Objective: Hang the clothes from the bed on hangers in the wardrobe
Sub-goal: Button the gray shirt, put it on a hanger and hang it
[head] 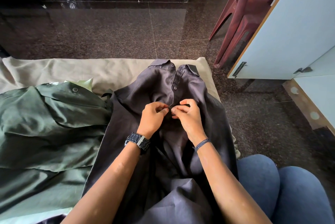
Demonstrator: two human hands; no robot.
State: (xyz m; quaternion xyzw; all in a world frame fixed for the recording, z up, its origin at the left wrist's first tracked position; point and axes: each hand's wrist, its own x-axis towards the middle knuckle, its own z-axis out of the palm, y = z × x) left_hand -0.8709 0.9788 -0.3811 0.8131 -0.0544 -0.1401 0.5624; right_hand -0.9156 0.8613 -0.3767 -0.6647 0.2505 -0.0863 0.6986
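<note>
I pinch the placket of the dark grey button-up shirt (163, 86), which lies collar-outward at the bed's (54, 69) far right corner, between left hand (151, 117) and right hand (188, 116), and should keep both edges taut while working the button.

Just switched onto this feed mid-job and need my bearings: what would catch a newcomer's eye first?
First, the two hands at center: the left hand and right hand both pinch the button placket of a dark grey shirt spread collar-away on the bed. Left of it lies a crumpled green shirt. At right, off the bed, stand a maroon plastic chair and a pale wardrobe door.
</note>
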